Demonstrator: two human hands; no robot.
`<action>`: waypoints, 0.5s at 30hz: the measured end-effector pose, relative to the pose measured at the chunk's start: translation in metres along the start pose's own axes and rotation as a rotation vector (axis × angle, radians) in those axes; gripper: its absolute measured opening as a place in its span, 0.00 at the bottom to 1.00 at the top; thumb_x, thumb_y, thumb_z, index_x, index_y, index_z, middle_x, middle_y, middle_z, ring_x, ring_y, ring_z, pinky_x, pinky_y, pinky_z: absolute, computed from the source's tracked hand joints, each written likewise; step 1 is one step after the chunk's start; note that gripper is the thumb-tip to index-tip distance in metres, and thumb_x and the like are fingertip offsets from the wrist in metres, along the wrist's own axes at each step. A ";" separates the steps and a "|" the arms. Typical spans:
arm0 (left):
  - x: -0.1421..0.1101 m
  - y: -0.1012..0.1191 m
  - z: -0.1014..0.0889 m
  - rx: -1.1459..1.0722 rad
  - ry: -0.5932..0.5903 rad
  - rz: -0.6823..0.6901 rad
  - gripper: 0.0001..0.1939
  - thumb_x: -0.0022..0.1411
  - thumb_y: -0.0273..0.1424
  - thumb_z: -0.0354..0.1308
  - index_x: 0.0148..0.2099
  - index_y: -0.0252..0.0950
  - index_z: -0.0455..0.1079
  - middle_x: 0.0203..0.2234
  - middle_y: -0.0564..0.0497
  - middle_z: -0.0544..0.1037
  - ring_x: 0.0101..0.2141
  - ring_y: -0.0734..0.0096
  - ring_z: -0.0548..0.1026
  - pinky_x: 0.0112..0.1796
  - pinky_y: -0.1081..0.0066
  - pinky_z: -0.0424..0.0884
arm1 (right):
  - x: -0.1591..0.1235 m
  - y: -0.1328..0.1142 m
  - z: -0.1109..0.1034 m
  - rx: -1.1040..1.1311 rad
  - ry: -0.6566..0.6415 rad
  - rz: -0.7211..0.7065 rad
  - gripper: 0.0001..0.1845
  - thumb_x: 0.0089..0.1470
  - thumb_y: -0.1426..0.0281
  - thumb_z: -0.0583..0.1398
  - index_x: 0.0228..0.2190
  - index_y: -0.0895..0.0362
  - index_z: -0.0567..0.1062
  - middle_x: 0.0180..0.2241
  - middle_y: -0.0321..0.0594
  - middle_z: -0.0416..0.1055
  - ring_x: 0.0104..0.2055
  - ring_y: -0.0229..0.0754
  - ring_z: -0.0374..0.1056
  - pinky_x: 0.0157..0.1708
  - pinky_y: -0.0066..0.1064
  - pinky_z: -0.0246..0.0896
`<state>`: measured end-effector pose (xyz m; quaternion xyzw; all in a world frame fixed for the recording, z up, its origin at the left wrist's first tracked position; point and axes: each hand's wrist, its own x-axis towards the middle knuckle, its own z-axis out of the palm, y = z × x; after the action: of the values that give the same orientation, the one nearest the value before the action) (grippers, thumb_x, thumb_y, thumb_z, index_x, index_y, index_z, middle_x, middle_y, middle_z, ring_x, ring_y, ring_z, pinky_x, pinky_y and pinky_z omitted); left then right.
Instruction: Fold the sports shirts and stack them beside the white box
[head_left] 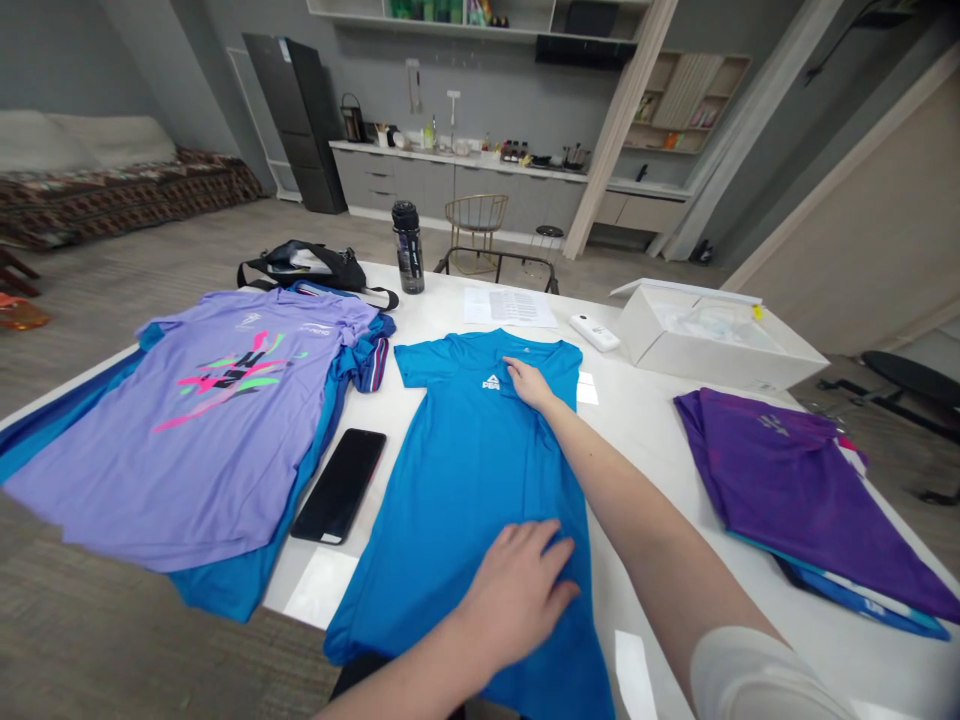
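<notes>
A blue T-shirt (pixel 465 450) with a small white chest logo lies lengthwise in front of me on the white table (pixel 645 430). Its left sleeve sticks out flat, while the right side is folded inward. My right hand (pixel 527 384) is at the upper chest beside the logo, its fingers closed on the folded-over fabric; the thumb is hidden. Lower down, my left hand (pixel 517 590) rests on the shirt's front with its fingers apart. Left of the shirt lies a black phone (pixel 340 487).
Lavender (pixel 225 420) and blue shirts are stacked at left, partly over the table edge. Behind are a black bag (pixel 315 265), a bottle (pixel 408 250), papers (pixel 510 307) and a white remote-like device (pixel 594 332). A white box (pixel 712 335) and folded purple garment (pixel 802 490) are at right.
</notes>
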<state>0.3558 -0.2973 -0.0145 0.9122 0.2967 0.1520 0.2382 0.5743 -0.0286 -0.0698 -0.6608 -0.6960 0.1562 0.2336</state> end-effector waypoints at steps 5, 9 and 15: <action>0.112 -0.077 -0.040 -0.036 0.192 -0.525 0.19 0.72 0.37 0.51 0.60 0.37 0.68 0.49 0.40 0.79 0.48 0.53 0.78 0.47 0.59 0.71 | 0.005 0.003 -0.010 0.070 0.010 0.012 0.25 0.65 0.76 0.49 0.59 0.54 0.73 0.61 0.40 0.71 0.64 0.43 0.64 0.65 0.37 0.56; 0.186 -0.130 -0.044 -0.245 0.197 -0.772 0.18 0.67 0.36 0.59 0.55 0.31 0.70 0.49 0.33 0.79 0.50 0.52 0.77 0.47 0.64 0.70 | 0.013 0.000 -0.012 0.019 0.005 -0.026 0.25 0.65 0.75 0.50 0.59 0.53 0.73 0.61 0.40 0.71 0.63 0.44 0.65 0.64 0.38 0.57; 0.206 -0.152 -0.026 -0.306 0.196 -0.748 0.11 0.65 0.34 0.60 0.45 0.33 0.73 0.35 0.39 0.83 0.42 0.57 0.81 0.45 0.66 0.71 | 0.026 0.002 -0.003 -0.079 -0.040 -0.051 0.25 0.67 0.74 0.48 0.61 0.53 0.70 0.64 0.39 0.67 0.66 0.45 0.61 0.66 0.40 0.53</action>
<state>0.4338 -0.0543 -0.0444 0.6768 0.6029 0.1837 0.3805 0.5773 -0.0030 -0.0649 -0.6484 -0.7225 0.1359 0.1975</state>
